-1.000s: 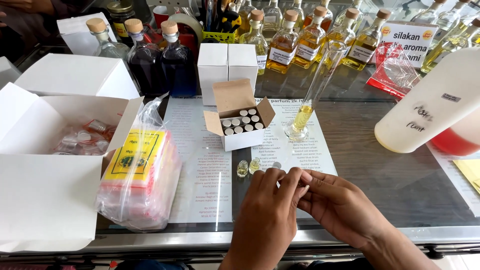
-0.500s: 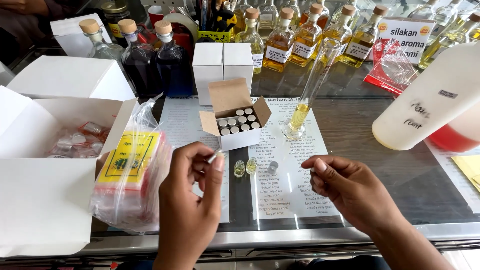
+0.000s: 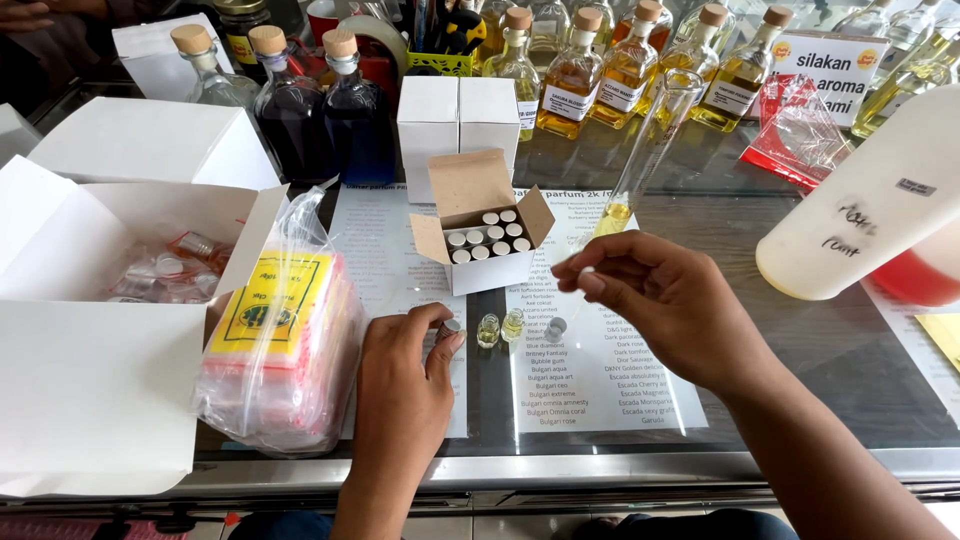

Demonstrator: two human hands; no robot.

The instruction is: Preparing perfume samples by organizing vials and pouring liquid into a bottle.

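Note:
My left hand (image 3: 405, 385) rests on the glass counter, its fingertips closed on a small silver-capped vial (image 3: 450, 328). Just right of it stand two tiny vials of yellowish liquid (image 3: 498, 328) and a loose grey cap (image 3: 556, 327). My right hand (image 3: 665, 300) hovers above them and pinches a tiny white plug (image 3: 585, 272) between thumb and forefinger. Right behind sits a small open cardboard box (image 3: 480, 270) filled with several capped vials. A glass measuring cylinder (image 3: 650, 140) with a little yellow liquid stands beyond my right hand.
A stack of plastic bags with a yellow label (image 3: 280, 350) lies left of my left hand, beside an open white box (image 3: 90, 400). Two shut white boxes (image 3: 460, 120), dark corked bottles (image 3: 320, 110), amber bottles (image 3: 600, 70) and a large white bottle (image 3: 870, 210) crowd the back and right.
My hands were together near the front edge, then parted. The left hand has come down onto the small vial, and the right hand has risen toward the cardboard box with the white plug.

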